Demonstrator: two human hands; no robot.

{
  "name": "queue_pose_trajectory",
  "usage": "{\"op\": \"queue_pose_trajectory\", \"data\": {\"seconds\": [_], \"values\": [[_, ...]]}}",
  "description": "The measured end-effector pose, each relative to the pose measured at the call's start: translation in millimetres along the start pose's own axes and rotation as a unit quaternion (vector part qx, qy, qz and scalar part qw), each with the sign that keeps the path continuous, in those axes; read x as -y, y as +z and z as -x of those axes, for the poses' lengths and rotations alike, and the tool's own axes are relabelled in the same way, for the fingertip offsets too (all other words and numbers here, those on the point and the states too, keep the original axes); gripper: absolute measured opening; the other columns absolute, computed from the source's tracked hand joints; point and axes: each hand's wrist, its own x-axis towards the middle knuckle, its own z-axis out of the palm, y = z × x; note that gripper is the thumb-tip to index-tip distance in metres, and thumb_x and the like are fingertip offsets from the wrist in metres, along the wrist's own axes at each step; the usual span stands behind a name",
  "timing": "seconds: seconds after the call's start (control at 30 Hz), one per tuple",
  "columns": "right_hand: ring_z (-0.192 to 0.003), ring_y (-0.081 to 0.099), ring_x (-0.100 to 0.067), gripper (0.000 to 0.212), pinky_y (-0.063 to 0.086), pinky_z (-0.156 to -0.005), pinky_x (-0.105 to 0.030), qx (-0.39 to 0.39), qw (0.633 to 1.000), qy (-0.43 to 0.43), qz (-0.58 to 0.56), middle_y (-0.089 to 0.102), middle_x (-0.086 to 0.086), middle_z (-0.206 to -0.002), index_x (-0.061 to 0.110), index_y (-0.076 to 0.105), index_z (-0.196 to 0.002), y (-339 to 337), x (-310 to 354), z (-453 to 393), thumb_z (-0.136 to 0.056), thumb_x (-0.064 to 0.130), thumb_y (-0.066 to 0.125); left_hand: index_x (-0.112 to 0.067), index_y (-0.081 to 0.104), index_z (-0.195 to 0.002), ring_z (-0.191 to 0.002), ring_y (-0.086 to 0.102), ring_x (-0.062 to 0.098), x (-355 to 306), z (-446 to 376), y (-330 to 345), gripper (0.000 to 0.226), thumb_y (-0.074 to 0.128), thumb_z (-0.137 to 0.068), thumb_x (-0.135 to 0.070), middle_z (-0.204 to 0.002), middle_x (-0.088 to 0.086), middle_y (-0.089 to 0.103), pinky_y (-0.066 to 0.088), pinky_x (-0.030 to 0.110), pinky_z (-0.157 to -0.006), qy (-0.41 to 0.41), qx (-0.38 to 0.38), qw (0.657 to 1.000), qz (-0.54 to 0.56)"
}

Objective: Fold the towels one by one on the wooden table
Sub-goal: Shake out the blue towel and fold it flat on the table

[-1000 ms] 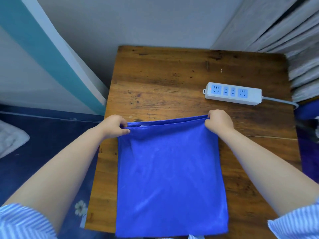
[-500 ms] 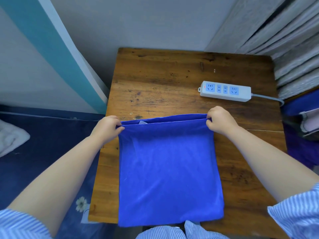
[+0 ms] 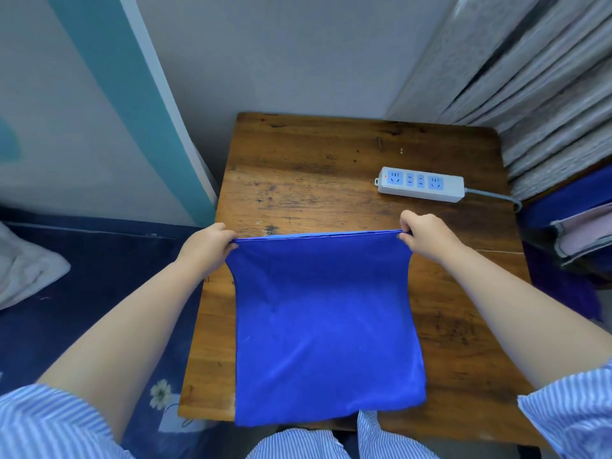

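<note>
A bright blue towel [image 3: 323,323] lies on the wooden table [image 3: 324,180], its near edge hanging a little over the table's front. My left hand [image 3: 207,246] pinches the towel's far left corner. My right hand [image 3: 422,238] pinches the far right corner. The far edge is pulled taut in a straight line between both hands and is raised slightly off the wood, so the sides of the cloth curve inward below the hands.
A white power strip [image 3: 420,183] with blue sockets lies on the table's far right, its grey cable running off the right edge. Folded cloths [image 3: 583,233] are stacked to the right. A curtain [image 3: 536,77] hangs behind. A dark blue floor mat [image 3: 99,293] lies left.
Both hands have lifted the towel's far edge and stretched it tight, and the layers at that edge now line up. The towel has slid away from the table's front edge.
</note>
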Motion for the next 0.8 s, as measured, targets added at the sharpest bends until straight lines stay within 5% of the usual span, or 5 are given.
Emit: {"op": "queue_pose_trajectory", "data": {"seconds": [0.07, 0.17, 0.37, 0.5, 0.8], "values": [[-0.074, 0.052, -0.018, 0.008, 0.039, -0.055, -0.020, 0.019, 1.000, 0.004, 0.013, 0.056, -0.007, -0.088, 0.017, 0.044, -0.093, -1, 2, 7, -0.091, 0.014, 0.051, -0.008, 0.060, -0.112, -0.096, 0.058, 0.027, 0, 5, -2, 0.027, 0.044, -0.096, -0.022, -0.108, 0.010, 0.057, 0.048, 0.036, -0.077, 0.019, 0.029, 0.998, -0.049], [-0.087, 0.056, -0.021, 0.019, 0.046, -0.069, -0.026, 0.046, 0.998, 0.013, 0.044, 0.063, -0.009, -0.105, 0.011, 0.053, -0.110, -2, 4, 16, -0.092, 0.014, 0.049, -0.010, 0.059, -0.108, -0.096, 0.058, 0.025, -2, 11, -6, 0.027, 0.044, -0.096, -0.028, -0.108, 0.007, 0.057, 0.047, 0.035, -0.076, 0.020, 0.039, 0.997, -0.067], [-0.093, 0.059, -0.023, 0.020, 0.045, -0.073, -0.026, 0.056, 0.995, 0.014, 0.080, 0.066, -0.009, -0.104, 0.011, 0.062, -0.106, -3, 4, 35, -0.090, 0.013, 0.050, -0.012, 0.059, -0.096, -0.094, 0.058, 0.023, -4, 23, -17, 0.028, 0.043, -0.095, -0.035, -0.100, 0.004, 0.059, 0.044, 0.032, -0.070, 0.033, 0.025, 0.993, -0.108], [-0.095, 0.059, -0.023, 0.020, 0.043, -0.071, -0.025, 0.015, 0.996, 0.017, 0.086, 0.065, -0.010, -0.104, 0.009, 0.061, -0.106, -6, 9, 49, -0.093, 0.016, 0.046, -0.015, 0.043, -0.083, -0.080, 0.053, 0.020, -6, 34, -26, 0.027, 0.033, -0.099, -0.034, -0.097, 0.006, 0.060, 0.038, 0.030, -0.064, 0.016, 0.019, 0.994, -0.102], [-0.078, 0.054, -0.020, 0.021, 0.035, -0.062, -0.026, -0.089, 0.984, -0.003, 0.152, 0.064, -0.008, -0.096, 0.015, 0.040, -0.081, -16, 25, 82, -0.098, 0.028, 0.035, -0.005, 0.047, -0.098, -0.089, 0.059, 0.030, -4, 59, -47, 0.029, 0.026, -0.101, -0.025, -0.101, 0.012, 0.063, 0.040, 0.034, -0.067, -0.003, -0.043, 0.993, -0.108]]}}
